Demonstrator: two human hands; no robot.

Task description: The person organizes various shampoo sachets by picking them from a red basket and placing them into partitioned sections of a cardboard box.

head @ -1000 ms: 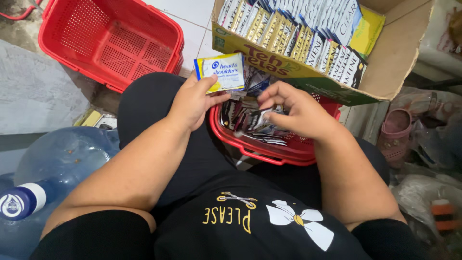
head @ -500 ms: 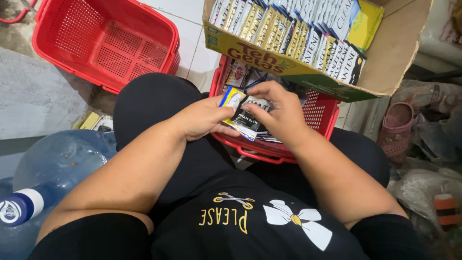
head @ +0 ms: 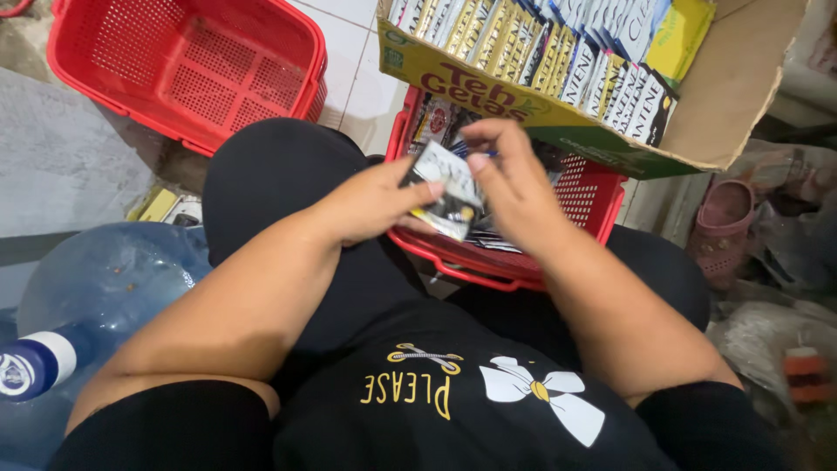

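Small black-and-silver foil sachets (head: 446,187) sit bunched between both hands above the red plastic basket (head: 586,199) on the person's lap. The left hand (head: 370,202) pinches them from below, thumb on top; the right hand (head: 510,179) arches over, fingertips pinching the upper edge.

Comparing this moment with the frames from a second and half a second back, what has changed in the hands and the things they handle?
The left hand no longer holds up the blue and white packet; it came in to meet the right hand, which lifted out of the red basket on the lap. Both now pinch a small stack of sachets above it. The empty red basket, cardboard box and water jug stayed put.
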